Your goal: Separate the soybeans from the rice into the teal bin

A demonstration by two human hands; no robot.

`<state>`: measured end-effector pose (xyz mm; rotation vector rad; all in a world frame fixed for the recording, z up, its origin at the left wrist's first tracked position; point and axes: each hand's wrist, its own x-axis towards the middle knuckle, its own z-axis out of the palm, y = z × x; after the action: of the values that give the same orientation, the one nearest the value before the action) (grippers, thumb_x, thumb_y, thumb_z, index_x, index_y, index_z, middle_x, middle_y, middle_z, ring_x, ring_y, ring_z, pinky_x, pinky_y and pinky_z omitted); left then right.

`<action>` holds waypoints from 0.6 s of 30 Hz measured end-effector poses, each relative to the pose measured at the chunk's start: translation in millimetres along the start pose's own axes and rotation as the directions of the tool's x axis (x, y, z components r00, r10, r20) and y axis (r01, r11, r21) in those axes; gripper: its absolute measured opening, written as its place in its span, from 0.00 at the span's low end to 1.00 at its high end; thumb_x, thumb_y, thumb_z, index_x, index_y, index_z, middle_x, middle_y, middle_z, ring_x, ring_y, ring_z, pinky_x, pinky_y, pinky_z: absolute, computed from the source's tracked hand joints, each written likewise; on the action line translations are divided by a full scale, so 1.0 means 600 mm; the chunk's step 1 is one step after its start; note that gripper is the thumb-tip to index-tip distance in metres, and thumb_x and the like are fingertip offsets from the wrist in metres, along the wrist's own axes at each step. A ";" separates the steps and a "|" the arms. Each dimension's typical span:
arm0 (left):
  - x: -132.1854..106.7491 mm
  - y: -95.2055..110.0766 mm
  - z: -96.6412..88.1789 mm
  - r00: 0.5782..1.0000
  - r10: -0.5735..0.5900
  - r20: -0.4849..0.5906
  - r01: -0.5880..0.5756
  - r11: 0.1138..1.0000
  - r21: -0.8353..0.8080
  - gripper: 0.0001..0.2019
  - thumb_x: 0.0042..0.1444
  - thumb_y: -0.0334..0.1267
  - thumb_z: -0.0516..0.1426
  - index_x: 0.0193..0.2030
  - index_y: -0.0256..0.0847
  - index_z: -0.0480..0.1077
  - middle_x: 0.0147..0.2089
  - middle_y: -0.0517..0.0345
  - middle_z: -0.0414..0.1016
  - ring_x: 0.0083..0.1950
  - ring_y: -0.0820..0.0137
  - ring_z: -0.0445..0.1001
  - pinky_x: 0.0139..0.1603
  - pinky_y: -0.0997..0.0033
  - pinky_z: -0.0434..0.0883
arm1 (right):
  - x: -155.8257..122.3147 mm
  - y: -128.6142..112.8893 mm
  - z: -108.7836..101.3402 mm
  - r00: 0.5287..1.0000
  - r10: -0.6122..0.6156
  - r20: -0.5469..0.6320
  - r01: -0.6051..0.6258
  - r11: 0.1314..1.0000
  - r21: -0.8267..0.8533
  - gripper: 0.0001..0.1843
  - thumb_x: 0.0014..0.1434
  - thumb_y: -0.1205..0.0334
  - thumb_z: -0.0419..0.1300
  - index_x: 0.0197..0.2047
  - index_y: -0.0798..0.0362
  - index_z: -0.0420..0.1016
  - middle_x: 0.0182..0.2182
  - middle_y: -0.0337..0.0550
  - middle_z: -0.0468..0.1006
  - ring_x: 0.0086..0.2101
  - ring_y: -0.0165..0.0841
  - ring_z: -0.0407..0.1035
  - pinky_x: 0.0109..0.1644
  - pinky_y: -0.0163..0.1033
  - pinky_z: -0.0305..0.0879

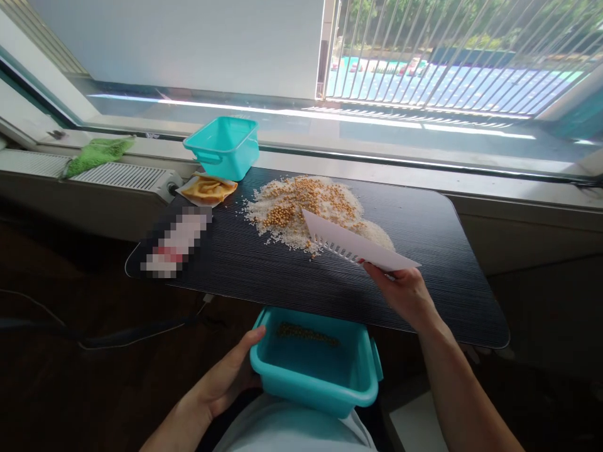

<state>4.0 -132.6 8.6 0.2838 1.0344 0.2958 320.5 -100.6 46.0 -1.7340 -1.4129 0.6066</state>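
I have a pile (301, 188) of white grains (287, 236) and yellow peas (277, 216) on the tabletop (264, 271), and I judge the work part done: a narrow band of what look like peas lies in the near tub (315, 402), while many more are left in the pile. My slotted card (358, 240) tilts over the pile's near right side; I cannot tell whether its teeth touch the grains. My right hand (407, 292) has its fingers pinched on the card's near edge. Nearer me than the pile, my left hand (233, 361) grasps the near tub's side, thumb at the rim, other fingers mostly hidden. Behind and left of the pile stands the far tub (211, 167); its contents I can't confirm. Left of the pile lies a yellow cloth (210, 188); well beyond that, a green cloth (98, 154).
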 end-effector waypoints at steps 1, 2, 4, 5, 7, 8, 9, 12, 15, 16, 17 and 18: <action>-0.001 0.000 0.000 1.000 0.002 0.000 -0.002 1.000 0.002 0.30 0.57 0.56 0.52 0.62 0.41 0.64 0.56 0.48 0.76 0.62 0.54 0.67 0.57 0.56 0.67 | -0.004 -0.003 -0.003 1.000 0.010 -0.001 -0.010 1.000 0.008 0.17 0.55 0.50 0.61 0.39 0.52 0.83 0.38 0.41 0.83 0.41 0.43 0.77 0.49 0.45 0.71; -0.001 0.000 0.000 1.000 0.002 0.003 -0.002 1.000 0.003 0.31 0.57 0.56 0.52 0.62 0.41 0.64 0.56 0.48 0.76 0.63 0.54 0.67 0.57 0.55 0.67 | -0.008 -0.005 -0.005 1.000 0.020 0.001 -0.020 1.000 0.015 0.17 0.54 0.50 0.61 0.39 0.53 0.83 0.38 0.41 0.83 0.41 0.43 0.77 0.49 0.46 0.71; -0.003 0.001 0.000 1.000 0.005 0.011 -0.005 1.000 0.007 0.31 0.57 0.56 0.52 0.62 0.41 0.64 0.56 0.47 0.76 0.62 0.54 0.67 0.57 0.55 0.67 | -0.015 -0.006 -0.007 0.999 0.032 0.001 -0.032 0.999 0.025 0.17 0.54 0.50 0.62 0.39 0.53 0.83 0.37 0.42 0.83 0.41 0.44 0.77 0.49 0.46 0.71; -0.003 0.001 0.000 1.000 0.007 0.014 -0.007 1.000 0.010 0.31 0.57 0.56 0.52 0.62 0.41 0.64 0.56 0.47 0.76 0.62 0.54 0.67 0.57 0.54 0.67 | -0.018 -0.005 -0.007 0.999 0.038 0.002 -0.038 0.999 0.028 0.17 0.54 0.50 0.62 0.39 0.54 0.83 0.37 0.42 0.83 0.41 0.44 0.77 0.49 0.46 0.72; -0.004 0.001 0.000 1.000 0.011 0.019 -0.012 1.000 0.015 0.31 0.58 0.56 0.51 0.63 0.40 0.64 0.56 0.47 0.76 0.62 0.53 0.67 0.56 0.54 0.68 | -0.022 0.000 -0.006 0.999 0.042 0.007 -0.042 0.999 0.028 0.17 0.54 0.50 0.62 0.39 0.54 0.83 0.37 0.42 0.83 0.40 0.44 0.77 0.49 0.46 0.72; -0.004 0.001 -0.001 1.000 0.014 0.024 -0.015 1.000 0.014 0.31 0.58 0.57 0.51 0.63 0.41 0.63 0.57 0.47 0.75 0.62 0.53 0.67 0.56 0.54 0.68 | -0.025 0.002 -0.006 0.999 0.041 0.017 -0.042 0.999 0.028 0.17 0.54 0.50 0.61 0.39 0.54 0.83 0.37 0.42 0.83 0.40 0.44 0.77 0.48 0.46 0.72; -0.004 0.001 -0.001 0.999 0.017 0.028 -0.017 1.000 0.012 0.31 0.58 0.57 0.51 0.63 0.41 0.63 0.57 0.47 0.75 0.63 0.53 0.67 0.56 0.54 0.68 | -0.027 0.003 -0.006 0.999 0.040 0.028 -0.041 0.999 0.029 0.17 0.54 0.50 0.61 0.39 0.54 0.83 0.37 0.42 0.83 0.40 0.44 0.77 0.48 0.45 0.72; -0.004 0.001 -0.002 0.999 0.022 0.033 -0.022 1.000 0.010 0.31 0.57 0.57 0.52 0.64 0.42 0.62 0.59 0.48 0.74 0.64 0.53 0.65 0.56 0.54 0.68 | -0.028 0.004 -0.008 0.998 0.041 0.038 -0.042 0.999 0.030 0.17 0.54 0.51 0.62 0.39 0.54 0.83 0.36 0.42 0.83 0.39 0.44 0.77 0.47 0.45 0.73; -0.004 0.001 -0.002 0.999 0.025 0.033 -0.026 1.000 0.011 0.32 0.57 0.57 0.52 0.64 0.43 0.61 0.59 0.48 0.73 0.64 0.53 0.64 0.56 0.55 0.68 | -0.021 0.001 -0.005 0.998 0.054 -0.015 -0.053 0.998 0.032 0.17 0.54 0.51 0.62 0.39 0.55 0.83 0.37 0.43 0.83 0.41 0.45 0.77 0.48 0.46 0.72; -0.003 0.001 -0.001 0.999 0.024 0.035 -0.025 1.000 0.010 0.32 0.57 0.57 0.52 0.64 0.43 0.61 0.59 0.49 0.73 0.64 0.53 0.64 0.56 0.55 0.68 | -0.017 0.000 -0.003 0.998 0.060 -0.033 -0.059 0.998 0.039 0.17 0.53 0.51 0.62 0.39 0.55 0.83 0.37 0.42 0.83 0.41 0.45 0.76 0.48 0.46 0.71; -0.003 0.001 -0.001 0.999 0.024 0.037 -0.025 1.000 0.009 0.32 0.57 0.57 0.52 0.64 0.43 0.61 0.59 0.49 0.74 0.64 0.54 0.64 0.56 0.55 0.68 | -0.013 0.000 0.000 0.997 0.066 -0.044 -0.064 0.997 0.049 0.17 0.53 0.51 0.62 0.39 0.55 0.83 0.37 0.42 0.83 0.41 0.45 0.76 0.48 0.45 0.71; -0.003 0.000 -0.001 0.999 0.022 0.038 -0.022 1.000 0.010 0.32 0.57 0.57 0.51 0.64 0.43 0.62 0.59 0.49 0.74 0.64 0.54 0.64 0.56 0.54 0.68 | -0.008 0.001 0.003 0.996 0.071 -0.047 -0.068 0.996 0.062 0.17 0.53 0.51 0.62 0.39 0.55 0.83 0.37 0.42 0.83 0.41 0.44 0.76 0.48 0.45 0.71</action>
<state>2.3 -133.0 9.6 0.3089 0.9959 0.3040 317.9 -104.6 43.9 -1.7449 -1.2925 0.6337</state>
